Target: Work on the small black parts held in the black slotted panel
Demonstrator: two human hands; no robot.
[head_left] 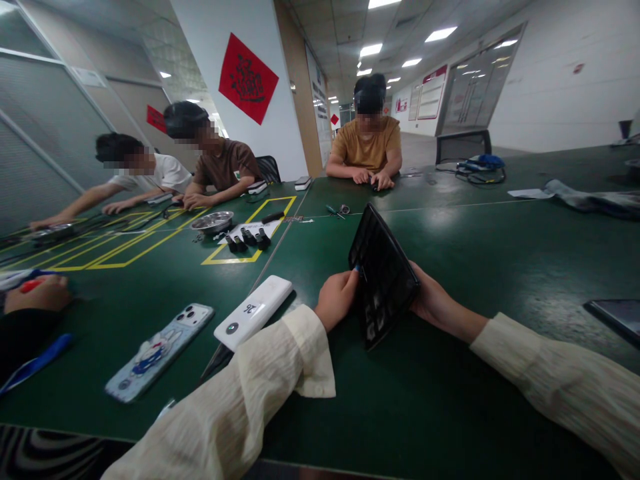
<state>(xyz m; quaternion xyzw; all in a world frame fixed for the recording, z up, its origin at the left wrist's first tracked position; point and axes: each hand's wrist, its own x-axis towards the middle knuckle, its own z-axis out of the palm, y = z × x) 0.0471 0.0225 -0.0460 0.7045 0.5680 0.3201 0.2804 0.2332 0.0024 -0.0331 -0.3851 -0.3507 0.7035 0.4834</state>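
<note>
A thin black rectangular tray-like panel (383, 280) stands tilted on edge in front of me, at or just above the green table (450, 380). Its face shows a faint grid of shiny dark cells. My left hand (336, 300) is closed on the left side, thumb against the face, with a small spot of blue at the thumb tip. Behind the right edge, my right hand (434, 297) supports the panel, its fingers mostly hidden. Beside my left sleeve lie a white power bank (255, 312) marked 26 and a phone in a light blue cartoon case (160, 353).
Further left are a metal bowl (213, 222), several black cylindrical parts (247, 239) and yellow tape outlines. Another person's hand (43, 293) rests at far left. Other people sit across the table. A dark phone (617, 317) lies right; cables (475, 170) lie behind.
</note>
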